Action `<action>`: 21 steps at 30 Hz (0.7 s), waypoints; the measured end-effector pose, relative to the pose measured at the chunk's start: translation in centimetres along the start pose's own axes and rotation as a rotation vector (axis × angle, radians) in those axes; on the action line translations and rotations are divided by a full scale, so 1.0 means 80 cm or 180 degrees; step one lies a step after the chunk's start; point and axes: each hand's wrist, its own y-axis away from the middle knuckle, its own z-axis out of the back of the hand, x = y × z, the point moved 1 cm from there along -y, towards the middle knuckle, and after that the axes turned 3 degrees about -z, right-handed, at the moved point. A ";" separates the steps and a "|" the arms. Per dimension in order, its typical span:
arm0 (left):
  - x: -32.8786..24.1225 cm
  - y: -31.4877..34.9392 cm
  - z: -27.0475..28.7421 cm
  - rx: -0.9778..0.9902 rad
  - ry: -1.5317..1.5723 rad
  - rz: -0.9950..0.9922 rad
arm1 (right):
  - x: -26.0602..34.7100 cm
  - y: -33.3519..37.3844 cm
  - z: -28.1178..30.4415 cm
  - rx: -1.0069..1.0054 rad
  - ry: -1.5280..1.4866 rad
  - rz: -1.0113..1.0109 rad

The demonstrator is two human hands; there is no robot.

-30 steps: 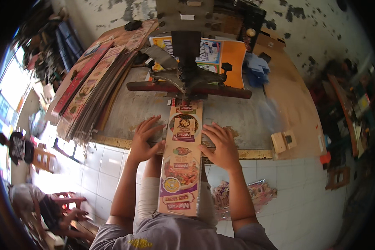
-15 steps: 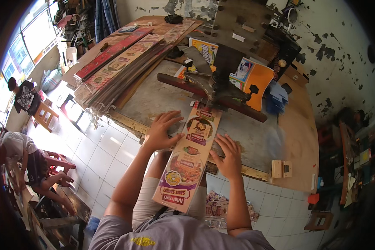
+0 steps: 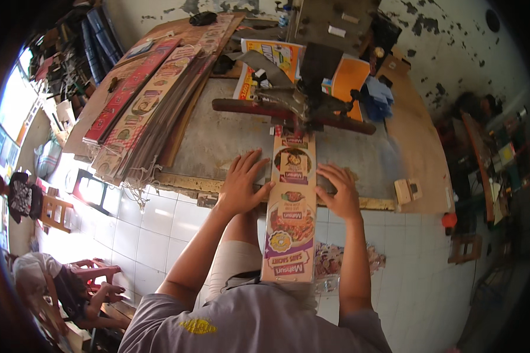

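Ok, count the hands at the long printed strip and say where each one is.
2: the left hand beside the left edge of the printed strip, the right hand beside its right edge. No others show there.

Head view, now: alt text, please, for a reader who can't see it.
A person's open left hand and open right hand flank a long printed strip reaching from a dark metal machine on a worktable toward their grey shirt. More printed strips lie piled on the worktable's left.

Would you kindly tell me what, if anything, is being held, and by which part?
Nothing is visibly clasped: the open left hand and right hand flank the long printed strip, thumbs at its opposite long edges.
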 end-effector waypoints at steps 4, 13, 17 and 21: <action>0.002 -0.002 0.004 0.0067 0.0079 -0.0142 | 0.004 0.002 -0.003 -0.0068 0.0032 -0.0051; -0.003 -0.002 -0.002 -0.0083 0.0053 0.0022 | -0.003 0.006 -0.008 0.0009 0.0099 0.0007; -0.006 -0.003 0.001 -0.0052 0.0017 0.0010 | -0.004 0.006 -0.007 0.0039 0.0126 0.0026; -0.008 -0.001 0.004 -0.0010 -0.0037 -0.0027 | -0.002 0.006 -0.010 0.0000 0.0005 0.0029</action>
